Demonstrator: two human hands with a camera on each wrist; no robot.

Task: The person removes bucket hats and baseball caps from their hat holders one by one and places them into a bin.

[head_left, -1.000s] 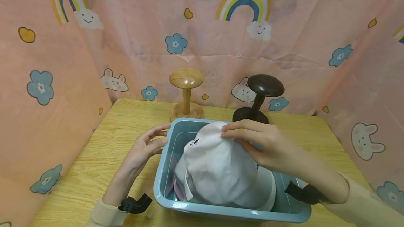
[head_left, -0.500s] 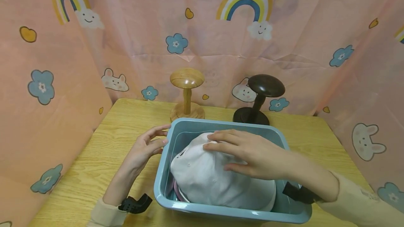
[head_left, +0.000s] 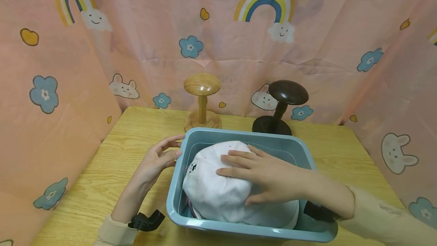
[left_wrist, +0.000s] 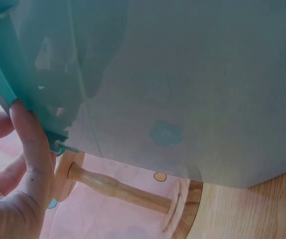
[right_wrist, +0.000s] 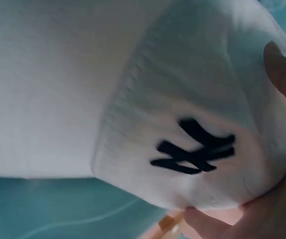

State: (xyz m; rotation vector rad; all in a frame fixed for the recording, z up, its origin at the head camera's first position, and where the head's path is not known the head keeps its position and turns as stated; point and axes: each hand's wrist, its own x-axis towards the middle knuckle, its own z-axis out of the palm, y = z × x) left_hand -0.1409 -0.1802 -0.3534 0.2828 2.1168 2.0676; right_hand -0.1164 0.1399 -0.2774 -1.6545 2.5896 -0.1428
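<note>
A white baseball cap [head_left: 215, 196] sits crown up inside a light blue plastic basin [head_left: 252, 230]. Over the crown my right hand [head_left: 268, 179] rests with its fingers spread, thumb toward the near side. In the right wrist view a dark interlocked-letter logo [right_wrist: 197, 152] shows on the front panel above the brim [right_wrist: 43, 99]. At the basin's left side my left hand [head_left: 155, 162] holds the rim, its thumb [left_wrist: 31, 134] under the lip in the left wrist view. A pinkish-purple edge [head_left: 190, 208] peeks out beneath the cap; the rest of it is hidden.
Behind the basin stand a light wooden hat stand [head_left: 202, 84] and a dark brown one [head_left: 288, 92]. All rest on a wood-grain table [head_left: 102, 162]. A pink patterned curtain [head_left: 218, 29] encloses the back and sides.
My right hand lets go of its pinch on the cap's top and spreads over the crown. The cap settles lower and leftward in the basin. My left hand stays at the rim.
</note>
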